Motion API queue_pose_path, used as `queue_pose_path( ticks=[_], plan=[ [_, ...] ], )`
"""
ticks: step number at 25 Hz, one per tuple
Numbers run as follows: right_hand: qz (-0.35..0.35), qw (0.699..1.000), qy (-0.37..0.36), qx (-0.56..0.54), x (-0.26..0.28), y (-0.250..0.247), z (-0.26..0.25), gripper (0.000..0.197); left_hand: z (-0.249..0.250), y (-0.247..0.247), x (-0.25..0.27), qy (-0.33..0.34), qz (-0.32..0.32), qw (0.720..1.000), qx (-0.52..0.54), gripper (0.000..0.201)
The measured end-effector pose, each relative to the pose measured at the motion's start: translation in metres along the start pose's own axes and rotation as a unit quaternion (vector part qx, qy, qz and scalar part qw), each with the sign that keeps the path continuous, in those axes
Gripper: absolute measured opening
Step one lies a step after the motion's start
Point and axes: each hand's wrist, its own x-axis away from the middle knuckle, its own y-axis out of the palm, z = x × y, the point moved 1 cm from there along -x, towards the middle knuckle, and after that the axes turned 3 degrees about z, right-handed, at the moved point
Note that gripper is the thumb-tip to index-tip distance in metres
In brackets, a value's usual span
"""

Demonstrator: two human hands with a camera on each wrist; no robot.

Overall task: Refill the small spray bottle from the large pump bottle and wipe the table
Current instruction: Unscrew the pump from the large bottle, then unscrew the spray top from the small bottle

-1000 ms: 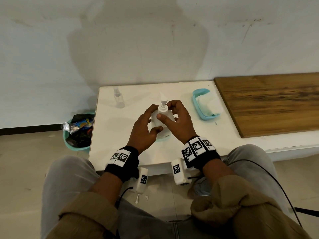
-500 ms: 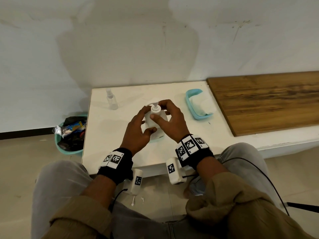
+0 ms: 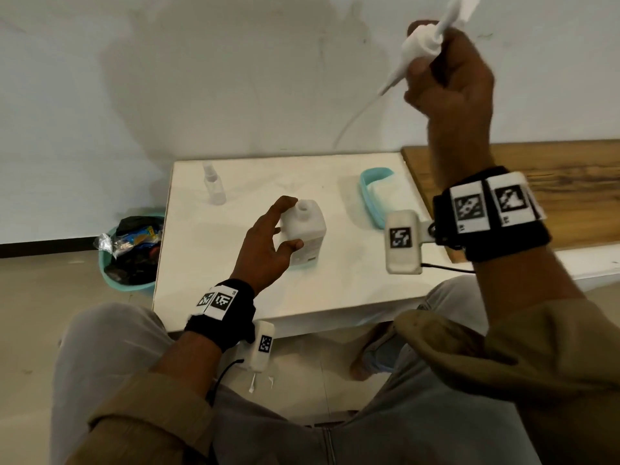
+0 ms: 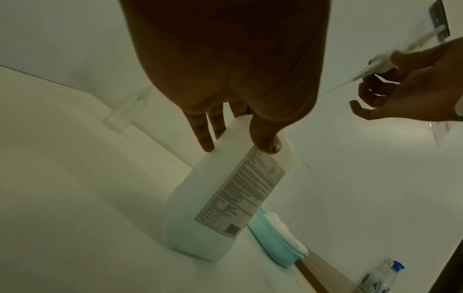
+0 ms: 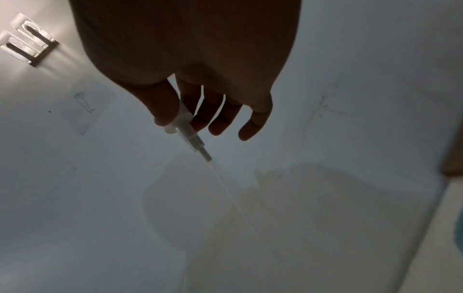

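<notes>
The large white pump bottle [image 3: 306,229] [image 4: 225,200] stands on the white table [image 3: 335,283] with its neck uncovered. My left hand [image 3: 268,243] [image 4: 240,126] holds it by the shoulder, thumb on the labelled side, fingers on the far side. High above the table my right hand [image 3: 449,75] [image 5: 198,111] grips the removed pump head [image 3: 421,45] [image 5: 185,123], whose long dip tube [image 3: 355,119] [image 5: 230,194] trails down toward the table. The small clear spray bottle [image 3: 213,182] [image 4: 125,111] stands at the table's back left, untouched.
A teal tray [image 3: 370,196] [image 4: 270,237] holding white tissue sits right of the pump bottle. A wooden board [image 3: 553,182] adjoins the table on the right. On the floor to the left stands a teal bin of rubbish [image 3: 131,256]. A plastic water bottle [image 4: 380,277] shows in the left wrist view.
My right hand has pulled the pump head with its dip tube out of the large bottle and raised it high. The left hand stayed on the bottle.
</notes>
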Motion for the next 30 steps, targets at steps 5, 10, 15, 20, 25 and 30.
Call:
queue_pose_path(
  ticks=[5, 10, 15, 20, 25, 30],
  plan=[
    [-0.021, 0.991, 0.031, 0.131, 0.011, -0.015, 0.054, 0.031, 0.002, 0.0, -0.001, -0.002, 0.003, 1.0, -0.006, 0.07],
    [-0.075, 0.963, 0.078, 0.246, 0.057, -0.013, 0.117, 0.028, 0.001, -0.001, -0.003, 0.01, 0.003, 1.0, -0.013, 0.07],
    [-0.166, 0.913, 0.121, 0.353, 0.095, -0.01, 0.168, 0.025, -0.003, -0.005, -0.006, 0.026, 0.009, 0.999, -0.031, 0.071],
    [-0.167, 0.822, 0.084, 0.539, 0.124, -0.008, 0.181, 0.03, -0.003, -0.006, -0.006, 0.04, 0.009, 0.998, -0.045, 0.071],
    [-0.164, 0.78, 0.166, 0.58, 0.139, -0.006, 0.19, 0.035, 0.005, -0.011, -0.005, 0.044, 0.018, 0.997, -0.056, 0.068],
    [-0.182, 0.772, 0.196, 0.576, 0.136, -0.002, 0.184, 0.038, 0.013, -0.016, -0.003, -0.008, 0.026, 0.999, -0.025, 0.075]
  ],
)
